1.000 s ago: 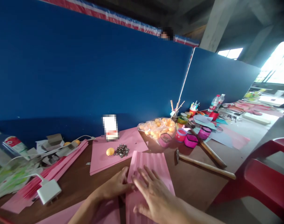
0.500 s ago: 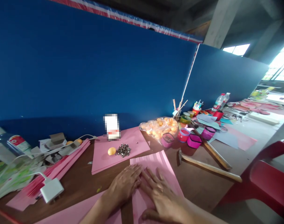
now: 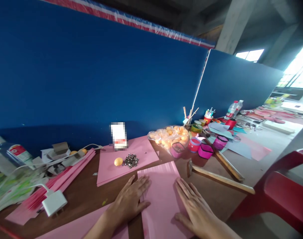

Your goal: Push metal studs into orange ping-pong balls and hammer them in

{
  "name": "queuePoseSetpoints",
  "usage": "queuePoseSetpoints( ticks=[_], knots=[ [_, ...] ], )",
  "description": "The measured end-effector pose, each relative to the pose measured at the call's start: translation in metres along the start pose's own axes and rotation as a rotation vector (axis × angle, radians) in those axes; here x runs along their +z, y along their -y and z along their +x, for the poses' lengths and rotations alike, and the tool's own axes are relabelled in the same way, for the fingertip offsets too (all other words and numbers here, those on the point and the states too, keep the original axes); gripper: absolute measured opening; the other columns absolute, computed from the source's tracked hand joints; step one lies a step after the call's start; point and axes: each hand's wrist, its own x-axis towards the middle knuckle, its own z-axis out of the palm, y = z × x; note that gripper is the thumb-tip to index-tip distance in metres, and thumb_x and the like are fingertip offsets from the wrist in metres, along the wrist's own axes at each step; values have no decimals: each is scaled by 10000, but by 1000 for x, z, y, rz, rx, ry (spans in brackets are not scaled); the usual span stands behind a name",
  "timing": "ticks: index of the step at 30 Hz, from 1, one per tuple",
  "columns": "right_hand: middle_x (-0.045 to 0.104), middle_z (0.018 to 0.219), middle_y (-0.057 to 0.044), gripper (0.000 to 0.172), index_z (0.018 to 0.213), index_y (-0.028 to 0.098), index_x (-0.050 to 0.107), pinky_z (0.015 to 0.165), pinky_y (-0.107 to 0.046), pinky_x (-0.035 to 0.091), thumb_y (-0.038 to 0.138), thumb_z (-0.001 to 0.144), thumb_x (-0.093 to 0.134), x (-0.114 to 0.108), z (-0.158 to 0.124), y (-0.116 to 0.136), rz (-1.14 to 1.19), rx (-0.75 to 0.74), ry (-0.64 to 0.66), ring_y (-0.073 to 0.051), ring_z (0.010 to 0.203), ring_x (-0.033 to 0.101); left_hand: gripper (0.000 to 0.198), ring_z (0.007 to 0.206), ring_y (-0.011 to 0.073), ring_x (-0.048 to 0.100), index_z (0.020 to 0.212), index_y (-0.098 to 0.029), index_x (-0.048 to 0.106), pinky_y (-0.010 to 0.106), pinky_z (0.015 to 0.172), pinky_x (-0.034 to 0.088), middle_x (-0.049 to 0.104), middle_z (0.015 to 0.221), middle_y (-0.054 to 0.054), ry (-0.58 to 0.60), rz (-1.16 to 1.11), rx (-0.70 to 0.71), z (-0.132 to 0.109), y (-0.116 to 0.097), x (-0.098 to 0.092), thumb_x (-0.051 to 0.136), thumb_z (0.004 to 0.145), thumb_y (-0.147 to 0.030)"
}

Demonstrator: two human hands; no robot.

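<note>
A pink sheet of paper [image 3: 161,196] with lengthwise creases lies on the brown table in front of me. My left hand [image 3: 130,200] rests flat on its left edge, fingers stretched out. On the sheet's right edge my right hand [image 3: 195,207] lies flat too, fingers extended. The two hands are apart, with bare pink paper between them. Neither hand holds anything.
Behind the sheet lies another pink sheet [image 3: 141,152] carrying a small orange ball [image 3: 118,161] and a heap of metal pieces [image 3: 131,160]. A hammer [image 3: 216,176], a bag of orange balls [image 3: 168,136], tape rolls [image 3: 204,150], a white charger [image 3: 54,202] and a red chair [image 3: 283,196] surround it.
My hands, close together at the sheet's left side, have spread apart: the right hand slid to the right edge, smoothing the creased paper flatter. The camera shifted slightly.
</note>
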Motion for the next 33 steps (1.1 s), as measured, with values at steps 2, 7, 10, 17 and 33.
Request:
queuePoseSetpoints(
  ticks=[2, 7, 10, 17, 33],
  knots=[
    [184, 1457, -115, 784, 1404, 170, 197, 1063, -519, 140, 597, 787, 424, 0, 0, -1, -29, 49, 4, -321, 1324, 171, 662, 1325, 229, 216, 1381, -338, 155, 497, 1085, 72, 203, 1453, 8, 7, -26, -20, -3, -5, -6, 379, 801, -564],
    [259, 1437, -117, 671, 1378, 172, 284, 1058, -500, 185, 439, 804, 507, -8, 28, 30, -45, 21, -73, -324, 1311, 209, 810, 1333, 280, 167, 1376, -348, 174, 546, 1068, 12, 157, 1466, 27, 28, -69, -53, -7, -11, -13, 480, 688, -647],
    [273, 1435, -103, 606, 1381, 178, 271, 1074, -533, 82, 378, 843, 467, -19, 50, 62, -7, -71, -137, -325, 1325, 153, 835, 1333, 293, 165, 1376, -342, 196, 546, 1070, 37, 178, 1467, 33, -9, -57, -68, -8, -12, -12, 502, 663, -653],
    [138, 1473, -111, 707, 1418, 143, 88, 1073, -397, 226, 496, 871, 363, -29, 84, 94, 317, -233, 93, -259, 1345, 106, 721, 1298, 271, 279, 1383, -356, 159, 539, 1073, 7, 319, 1424, 24, -104, 10, 16, -5, -12, -4, 486, 753, -485],
    [158, 1463, -134, 733, 1397, 93, 205, 1075, -413, 167, 581, 853, 264, 12, 83, 7, 3, 82, -99, -252, 1344, 125, 889, 1334, 294, 159, 1383, -316, 171, 541, 1054, -71, 157, 1469, 56, 40, -102, -93, -8, -13, -12, 510, 641, -668]
  ],
)
